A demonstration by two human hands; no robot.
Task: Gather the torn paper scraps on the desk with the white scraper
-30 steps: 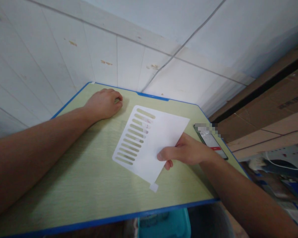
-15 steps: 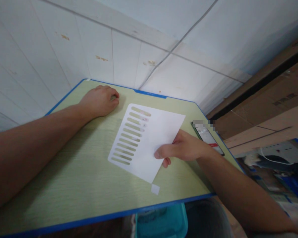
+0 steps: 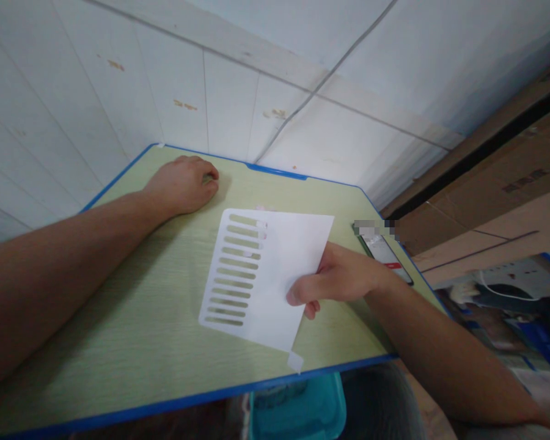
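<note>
A thin white sheet (image 3: 279, 263) with a column of long rounded slots down its left side is held above the table by my right hand (image 3: 332, 275). The thumb lies on its face near the right edge, and the fingers are mostly hidden behind. A small white tab (image 3: 296, 362) hangs at its bottom corner. Through the upper slots some pale, partly printed thing shows, too covered to make out. My left hand (image 3: 183, 183) rests on the table to the far left, its fingers curled in, with a small gap inside and nothing seen in it.
The pale green table (image 3: 132, 318) has a blue rim and stands against a white panelled wall (image 3: 178, 79). A phone (image 3: 385, 253) lies by the right edge. Cardboard boxes (image 3: 490, 201) stand to the right. Below the front edge is a teal bin (image 3: 302, 409).
The sheet has come a little nearer to me and turned slightly, its slotted side dropping lower. My left hand has stayed in place.
</note>
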